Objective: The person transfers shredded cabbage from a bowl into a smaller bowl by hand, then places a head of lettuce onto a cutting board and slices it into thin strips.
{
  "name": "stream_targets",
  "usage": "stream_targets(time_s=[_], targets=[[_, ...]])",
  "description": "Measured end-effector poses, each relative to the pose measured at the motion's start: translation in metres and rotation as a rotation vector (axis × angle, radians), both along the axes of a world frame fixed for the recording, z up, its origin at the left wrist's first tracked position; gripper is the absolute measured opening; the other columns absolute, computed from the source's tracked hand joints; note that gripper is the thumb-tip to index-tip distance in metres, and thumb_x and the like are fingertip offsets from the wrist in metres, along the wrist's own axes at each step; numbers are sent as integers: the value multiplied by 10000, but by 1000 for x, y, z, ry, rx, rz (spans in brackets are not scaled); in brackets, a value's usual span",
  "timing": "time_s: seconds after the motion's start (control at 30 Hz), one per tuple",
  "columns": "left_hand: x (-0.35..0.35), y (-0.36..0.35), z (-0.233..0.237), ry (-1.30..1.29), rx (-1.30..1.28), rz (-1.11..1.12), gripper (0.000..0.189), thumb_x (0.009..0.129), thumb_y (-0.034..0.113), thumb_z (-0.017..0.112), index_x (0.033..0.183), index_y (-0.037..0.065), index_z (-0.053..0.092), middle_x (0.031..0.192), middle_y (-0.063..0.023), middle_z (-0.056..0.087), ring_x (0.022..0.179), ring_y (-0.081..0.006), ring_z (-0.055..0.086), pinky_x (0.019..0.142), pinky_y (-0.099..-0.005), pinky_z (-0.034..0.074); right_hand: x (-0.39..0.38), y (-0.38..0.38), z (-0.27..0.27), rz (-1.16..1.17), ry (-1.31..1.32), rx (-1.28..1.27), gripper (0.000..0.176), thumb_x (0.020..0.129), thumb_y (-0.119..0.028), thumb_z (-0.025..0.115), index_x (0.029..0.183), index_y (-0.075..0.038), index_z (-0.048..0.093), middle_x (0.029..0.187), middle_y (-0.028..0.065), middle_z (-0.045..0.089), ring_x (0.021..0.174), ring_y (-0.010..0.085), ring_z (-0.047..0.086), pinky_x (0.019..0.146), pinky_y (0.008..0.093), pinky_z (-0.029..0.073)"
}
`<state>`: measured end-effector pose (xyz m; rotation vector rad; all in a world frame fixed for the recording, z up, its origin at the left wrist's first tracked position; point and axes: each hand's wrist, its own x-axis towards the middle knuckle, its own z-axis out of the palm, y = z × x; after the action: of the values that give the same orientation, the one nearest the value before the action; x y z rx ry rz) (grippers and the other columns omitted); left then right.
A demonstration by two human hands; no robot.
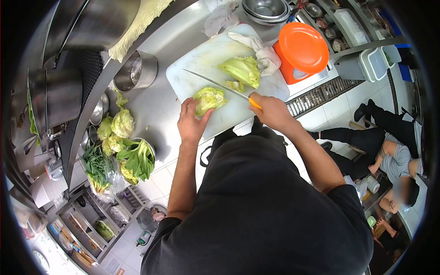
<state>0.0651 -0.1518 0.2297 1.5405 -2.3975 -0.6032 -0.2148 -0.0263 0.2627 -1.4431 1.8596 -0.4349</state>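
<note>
On the white cutting board [188, 68] lies a cut piece of lettuce [211, 98], its layered inside facing up. The fingers and thumb of my left hand [191, 123] grip its near left edge. My right hand [273, 112] is closed around the yellow handle of a kitchen knife [215, 82]. The long blade points to the upper left, over the board and just beyond the held piece. Farther back rests a larger lettuce chunk [242, 71], with a small lettuce scrap [234, 85] beside it.
A white cloth [266, 57] and an orange-lidded container [302, 48] stand right of the board. Metal bowls [266, 9] are stacked behind. Leftward are a steel pot [136, 71], lettuce heads [123, 123] and leafy greens [140, 158]. Other people [396, 160] are at the right.
</note>
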Motion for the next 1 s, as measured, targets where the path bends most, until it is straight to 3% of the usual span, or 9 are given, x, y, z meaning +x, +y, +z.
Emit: stream_targets(time_s=[0.27,0.47,0.7,1.0], targets=[[-6,4,5,-41,-197,-204,795,826,458,919,1483,119,626,1598,-193,483,1418,-423,519,1156,-537,471,-30,57,11,-75,126,-45,250,1022,-266,702,1175,-98,599,920,175,742,894,421,726,748,540,547],[-12,-16,-29,2,-127,-242,689,935,361,842,1548,166,595,1608,-204,462,1392,-466,509,1169,-554,460,-33,65,6,-97,322,-39,212,1032,-250,684,1170,-107,608,895,138,731,858,380,744,719,513,568],[-30,-60,-36,13,-243,-111,686,949,383,826,1556,173,585,1639,-205,437,1419,-468,497,1180,-559,452,-44,57,-2,-73,399,-33,193,1044,-225,652,1196,-114,613,903,132,728,852,374,748,725,513,582],[-25,-42,-24,-82,-262,-78,961,831,492,904,1628,162,481,1694,-189,373,1539,-439,386,1317,-626,178,-42,94,11,-78,288,11,241,1031,-233,679,1243,-134,622,947,134,730,890,362,743,748,500,574]])
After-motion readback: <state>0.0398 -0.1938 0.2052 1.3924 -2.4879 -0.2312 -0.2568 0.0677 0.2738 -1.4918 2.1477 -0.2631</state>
